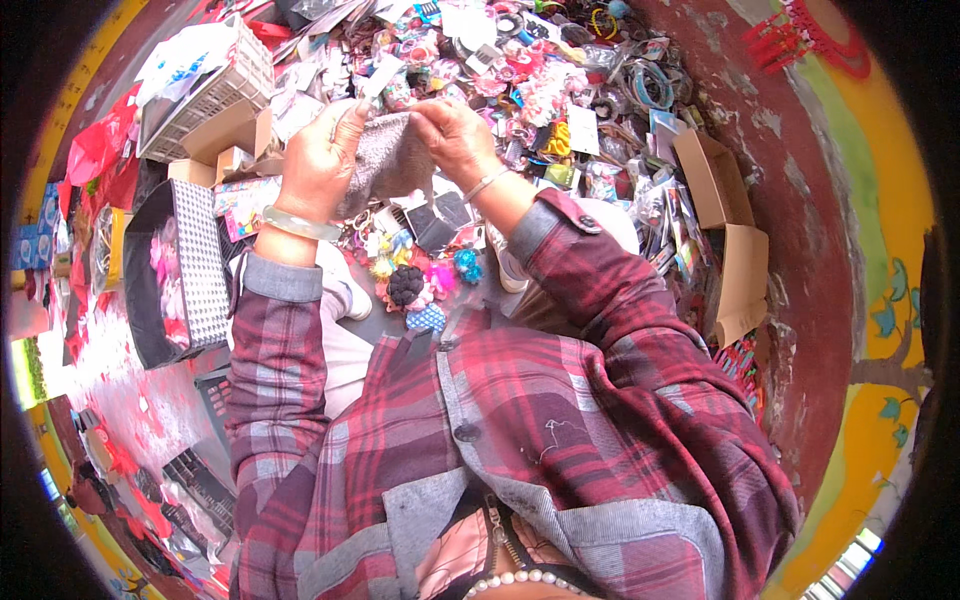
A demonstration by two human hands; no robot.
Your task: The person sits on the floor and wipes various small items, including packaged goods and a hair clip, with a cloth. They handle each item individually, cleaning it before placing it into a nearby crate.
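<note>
A grey-brown, fuzzy piece of cloth (388, 158) is stretched between my two hands; its exact kind does not show. My left hand (318, 168), with a pale bangle above the wrist, pinches its left edge. My right hand (460, 143), which wears a thin silver bracelet, grips the upper right corner. The cloth hangs above a dense heap of packaged hair accessories (530, 90). Below my hands, between my feet, lie a black flower-like hair tie (406, 286), a teal pompom (467, 265) and a blue dotted piece (426, 318).
At left stand a white plastic crate (215, 100), an open cardboard box (225, 135) and a black bin with a houndstooth side (200, 260). Open cardboard boxes (742, 280) line the right side, beside a worn red wall (810, 250). Loose items cover the floor at left.
</note>
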